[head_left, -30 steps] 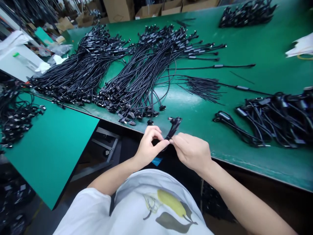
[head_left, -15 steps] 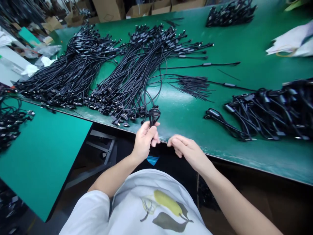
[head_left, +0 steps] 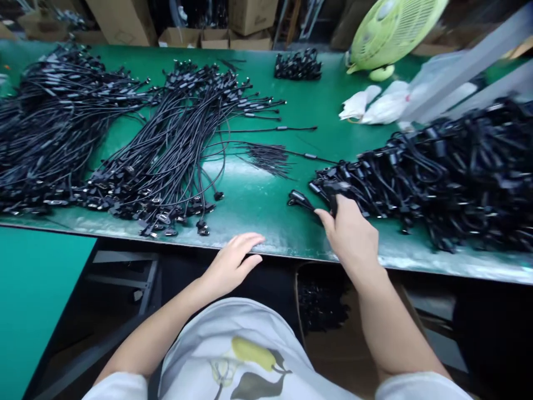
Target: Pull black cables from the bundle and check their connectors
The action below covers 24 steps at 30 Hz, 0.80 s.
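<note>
My right hand [head_left: 350, 233] reaches over the green table's [head_left: 258, 194] front edge and is closed on a coiled black cable [head_left: 335, 191] at the near edge of a big heap of bundled black cables [head_left: 449, 166] on the right. My left hand [head_left: 231, 264] hovers open at the table's front edge, fingers stretched out, holding nothing. Loose straight black cables [head_left: 175, 150] lie in a fan in front of it, and a small sheaf of thin black ties [head_left: 266, 158] lies mid-table.
A second pile of straight cables [head_left: 45, 133] lies at the far left. A small bundle [head_left: 297, 65], white bags [head_left: 375, 105], a green fan [head_left: 391, 28] and cardboard boxes stand at the back. A lower green surface [head_left: 29, 300] is at the left. A box with cables [head_left: 322, 305] sits under the table.
The coiled cable passed from my left hand to my right, which carried it right to the heap. My left hand opened and dropped to the table edge. The view swung right.
</note>
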Each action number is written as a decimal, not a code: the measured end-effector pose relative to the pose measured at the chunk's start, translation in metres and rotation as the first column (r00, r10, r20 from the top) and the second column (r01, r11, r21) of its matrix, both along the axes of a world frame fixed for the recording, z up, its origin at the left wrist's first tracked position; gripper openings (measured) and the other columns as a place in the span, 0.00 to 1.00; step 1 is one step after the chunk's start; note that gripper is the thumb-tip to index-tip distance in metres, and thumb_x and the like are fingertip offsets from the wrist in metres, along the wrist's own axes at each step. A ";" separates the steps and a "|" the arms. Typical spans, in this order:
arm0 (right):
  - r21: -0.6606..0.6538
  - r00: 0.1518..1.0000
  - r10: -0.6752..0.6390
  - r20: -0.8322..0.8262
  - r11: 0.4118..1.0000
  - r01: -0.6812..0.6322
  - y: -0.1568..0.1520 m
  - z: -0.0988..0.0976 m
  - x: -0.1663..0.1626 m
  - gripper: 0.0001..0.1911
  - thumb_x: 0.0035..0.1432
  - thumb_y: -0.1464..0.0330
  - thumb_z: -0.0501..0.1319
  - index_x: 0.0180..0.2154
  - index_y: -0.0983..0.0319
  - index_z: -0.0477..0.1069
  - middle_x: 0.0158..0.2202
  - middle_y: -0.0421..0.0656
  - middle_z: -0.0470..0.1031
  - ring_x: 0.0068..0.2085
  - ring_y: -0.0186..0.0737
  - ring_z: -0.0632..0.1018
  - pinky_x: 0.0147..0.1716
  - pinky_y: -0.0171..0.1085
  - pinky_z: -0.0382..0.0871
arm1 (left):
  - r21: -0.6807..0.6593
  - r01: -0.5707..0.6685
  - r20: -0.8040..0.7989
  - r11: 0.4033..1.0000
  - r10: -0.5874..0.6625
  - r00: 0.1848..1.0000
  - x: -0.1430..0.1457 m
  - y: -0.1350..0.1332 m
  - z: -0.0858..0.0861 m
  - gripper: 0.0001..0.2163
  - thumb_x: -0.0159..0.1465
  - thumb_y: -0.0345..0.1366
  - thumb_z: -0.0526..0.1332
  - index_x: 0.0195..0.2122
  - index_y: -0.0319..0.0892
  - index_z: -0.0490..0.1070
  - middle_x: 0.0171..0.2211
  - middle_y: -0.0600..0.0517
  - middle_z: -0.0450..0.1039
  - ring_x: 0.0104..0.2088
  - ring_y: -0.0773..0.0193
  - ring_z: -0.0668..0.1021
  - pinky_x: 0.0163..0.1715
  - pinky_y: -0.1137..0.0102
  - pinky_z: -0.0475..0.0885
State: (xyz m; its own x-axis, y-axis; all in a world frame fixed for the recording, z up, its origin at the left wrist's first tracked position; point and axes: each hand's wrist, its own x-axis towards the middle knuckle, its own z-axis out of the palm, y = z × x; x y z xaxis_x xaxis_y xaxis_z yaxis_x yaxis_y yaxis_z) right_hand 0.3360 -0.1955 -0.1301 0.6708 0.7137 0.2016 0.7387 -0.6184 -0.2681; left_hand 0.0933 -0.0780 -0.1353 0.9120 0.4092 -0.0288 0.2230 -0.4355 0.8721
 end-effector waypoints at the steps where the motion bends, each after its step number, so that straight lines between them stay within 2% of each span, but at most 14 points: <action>1: -0.123 0.992 0.022 0.126 0.992 -0.007 -0.001 0.001 0.010 0.18 0.65 0.57 0.53 0.46 0.64 0.68 0.42 0.53 0.72 0.36 0.46 0.74 0.27 0.39 0.61 | 0.028 0.016 0.003 0.999 -0.016 1.000 0.000 0.001 -0.003 0.18 0.70 0.41 0.52 0.58 0.44 0.67 0.59 0.44 0.69 0.61 0.56 0.69 0.63 0.57 0.61; 4: -0.382 0.943 0.162 0.291 0.923 -0.041 0.005 0.000 0.022 0.16 0.65 0.60 0.53 0.37 0.66 0.70 0.39 0.54 0.70 0.40 0.49 0.72 0.32 0.40 0.60 | 0.103 0.067 0.013 0.992 -0.069 0.998 0.000 0.000 -0.008 0.16 0.71 0.38 0.51 0.56 0.43 0.69 0.57 0.45 0.71 0.59 0.58 0.71 0.61 0.59 0.64; 7: -0.461 0.942 0.185 0.280 0.887 -0.037 0.013 0.000 0.019 0.14 0.65 0.62 0.55 0.38 0.68 0.69 0.39 0.55 0.71 0.43 0.50 0.71 0.35 0.40 0.60 | 0.167 0.115 -0.002 0.979 -0.116 0.993 -0.001 0.000 -0.010 0.16 0.71 0.38 0.51 0.56 0.44 0.69 0.57 0.46 0.71 0.58 0.58 0.71 0.59 0.59 0.67; 9: -0.464 0.959 0.159 0.235 0.885 -0.033 0.013 0.008 0.018 0.12 0.64 0.63 0.56 0.38 0.67 0.69 0.38 0.52 0.72 0.41 0.46 0.72 0.34 0.37 0.58 | 0.191 0.133 -0.007 0.972 -0.134 0.991 -0.004 0.003 -0.012 0.15 0.71 0.38 0.51 0.56 0.45 0.69 0.57 0.47 0.71 0.58 0.59 0.72 0.59 0.59 0.68; 12: -0.431 0.969 0.097 0.228 0.902 0.011 0.005 0.043 0.035 0.13 0.67 0.61 0.53 0.37 0.63 0.69 0.36 0.46 0.73 0.36 0.37 0.72 0.31 0.33 0.56 | 0.222 0.131 0.000 0.966 -0.135 0.991 -0.006 0.007 -0.017 0.15 0.71 0.37 0.51 0.56 0.48 0.70 0.56 0.48 0.72 0.57 0.59 0.73 0.57 0.60 0.70; 15: -0.309 0.930 -0.140 0.340 0.917 0.251 -0.011 0.099 0.079 0.22 0.70 0.58 0.45 0.41 0.67 0.70 0.39 0.51 0.73 0.35 0.37 0.72 0.29 0.36 0.52 | 0.264 0.121 0.032 0.957 -0.134 0.990 -0.007 0.007 -0.022 0.15 0.70 0.37 0.52 0.55 0.49 0.70 0.55 0.50 0.73 0.56 0.59 0.74 0.55 0.61 0.72; 17: -0.156 0.812 -0.377 0.446 0.861 0.485 -0.021 0.134 0.121 0.28 0.70 0.57 0.43 0.47 0.75 0.69 0.43 0.61 0.71 0.41 0.44 0.73 0.32 0.40 0.51 | 0.298 0.112 0.060 0.948 -0.135 0.989 -0.006 0.006 -0.025 0.14 0.70 0.37 0.52 0.54 0.48 0.71 0.54 0.50 0.74 0.55 0.59 0.75 0.54 0.62 0.72; 19: -0.097 0.721 -0.491 0.489 0.790 0.605 -0.032 0.158 0.164 0.34 0.71 0.57 0.39 0.53 0.82 0.65 0.49 0.69 0.67 0.49 0.52 0.71 0.35 0.44 0.51 | 0.324 0.093 0.084 0.942 -0.126 0.988 -0.005 0.006 -0.028 0.14 0.70 0.36 0.52 0.53 0.48 0.71 0.54 0.50 0.75 0.54 0.60 0.75 0.53 0.62 0.73; 20: -0.161 0.719 -0.492 0.491 0.760 0.630 -0.037 0.164 0.182 0.35 0.71 0.57 0.38 0.55 0.82 0.65 0.50 0.70 0.67 0.50 0.53 0.71 0.36 0.45 0.52 | 0.330 0.080 0.094 0.940 -0.117 0.989 -0.005 0.006 -0.029 0.14 0.70 0.36 0.52 0.53 0.48 0.71 0.53 0.50 0.75 0.54 0.60 0.76 0.53 0.62 0.73; 22: -0.310 0.753 -0.460 0.471 0.713 0.629 -0.045 0.168 0.205 0.35 0.70 0.57 0.41 0.53 0.82 0.69 0.47 0.69 0.69 0.49 0.52 0.72 0.35 0.45 0.54 | 0.324 0.056 0.108 0.944 -0.096 0.989 -0.004 0.006 -0.030 0.13 0.70 0.35 0.52 0.52 0.47 0.71 0.53 0.49 0.75 0.53 0.60 0.76 0.52 0.63 0.73; 23: -0.367 0.772 -0.428 0.470 0.700 0.612 -0.048 0.167 0.208 0.33 0.70 0.57 0.45 0.50 0.82 0.72 0.44 0.69 0.71 0.47 0.52 0.74 0.35 0.44 0.55 | 0.311 0.049 0.116 0.949 -0.089 0.989 -0.003 0.005 -0.030 0.13 0.70 0.35 0.52 0.52 0.47 0.72 0.52 0.49 0.75 0.53 0.60 0.76 0.52 0.63 0.73; 24: -0.392 0.791 -0.382 0.479 0.713 0.581 -0.048 0.163 0.207 0.32 0.69 0.58 0.47 0.47 0.83 0.74 0.41 0.70 0.72 0.45 0.51 0.75 0.34 0.44 0.56 | 0.290 0.045 0.126 0.956 -0.085 0.988 -0.003 0.004 -0.029 0.13 0.70 0.35 0.52 0.52 0.46 0.72 0.52 0.49 0.76 0.53 0.60 0.76 0.52 0.63 0.73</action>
